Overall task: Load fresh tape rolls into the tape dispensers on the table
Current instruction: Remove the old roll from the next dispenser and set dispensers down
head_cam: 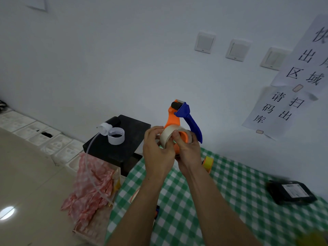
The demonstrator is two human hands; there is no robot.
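At frame centre, I see my left hand (157, 153) and right hand (188, 151) both curled around a beige tape roll (167, 134) on the orange-and-blue tape dispenser (179, 118), held above the green-checked bench (221, 192). Wall signs (282, 105) at right read 区域, 请扫码出库.

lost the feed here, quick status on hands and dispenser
Both hands, left and right, gripping beige tape roll on orange-and-blue plastic tape dispenser, held above green checked tablecloth. Nothing obstructing.

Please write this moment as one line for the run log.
step: mounting tape roll | tool: dispenser held up | left hand, right hand: both gripping roll
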